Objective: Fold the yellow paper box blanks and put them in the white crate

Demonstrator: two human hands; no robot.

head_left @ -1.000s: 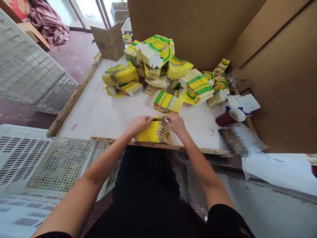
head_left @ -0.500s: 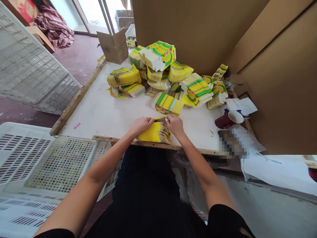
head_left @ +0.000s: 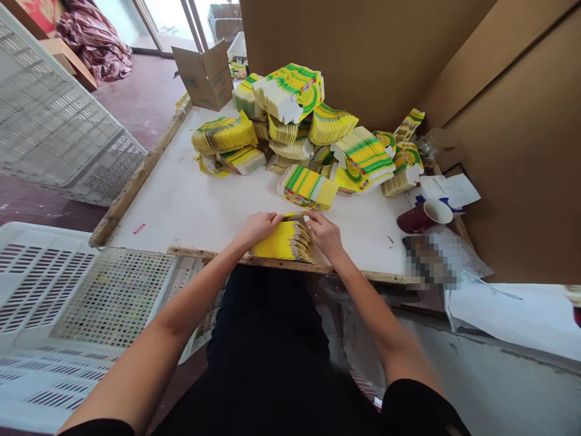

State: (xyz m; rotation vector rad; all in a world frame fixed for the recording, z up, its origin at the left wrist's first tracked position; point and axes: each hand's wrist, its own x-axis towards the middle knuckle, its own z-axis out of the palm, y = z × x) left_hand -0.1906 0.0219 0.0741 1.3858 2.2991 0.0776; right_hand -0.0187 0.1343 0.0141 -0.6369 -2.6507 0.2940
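L hand (head_left: 264, 228) pinches L end of a yellow carton (head_left: 289, 215), R hand (head_left: 324, 233) apparently its R end, w/ a fanned stack (head_left: 276, 243) just below both. This one's prob. part-open; bundles (head_left: 290, 85) beyond the hands look flat, unopened AFAICT.

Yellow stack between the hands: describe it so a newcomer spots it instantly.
Find the white tabletop and the wooden strip along its near edge. At that strip, between the left hand and right hand, lies the yellow stack. Its visible top is plain yellow, unlike the green-striped stacks farther back.
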